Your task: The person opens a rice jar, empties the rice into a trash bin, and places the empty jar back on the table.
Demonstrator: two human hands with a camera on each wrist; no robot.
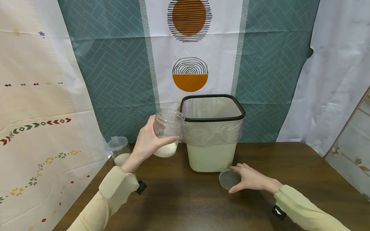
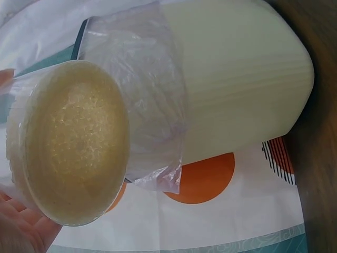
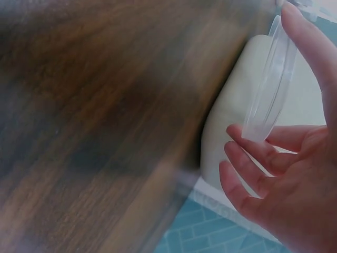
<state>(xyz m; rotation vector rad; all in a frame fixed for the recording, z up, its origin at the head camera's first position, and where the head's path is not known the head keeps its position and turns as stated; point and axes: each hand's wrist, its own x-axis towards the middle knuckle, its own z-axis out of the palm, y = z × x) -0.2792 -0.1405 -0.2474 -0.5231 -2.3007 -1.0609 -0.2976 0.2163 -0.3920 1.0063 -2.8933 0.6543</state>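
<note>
In the head view the left hand point(image 1: 147, 141) grips a clear plastic jar point(image 1: 169, 126), lidless and slightly tilted, lifted above the table beside the bin. White grains point(image 2: 79, 142) fill its lower part, seen through the base in the left wrist view. The right hand point(image 1: 251, 178) holds a round clear lid point(image 1: 229, 179) by its edge, thumb on one side and fingers on the other, low in front of the bin. The lid point(image 3: 271, 79) appears edge-on in the right wrist view. A pale bin point(image 1: 212, 154) with a black rim and plastic liner stands behind both hands.
A second clear jar point(image 1: 119, 149), lidded and partly filled with white contents, stands at the table's left edge behind the left forearm. The brown wooden table point(image 1: 185, 202) spreads in front of the bin. Patterned curtains point(image 1: 260, 64) hang behind and at the left.
</note>
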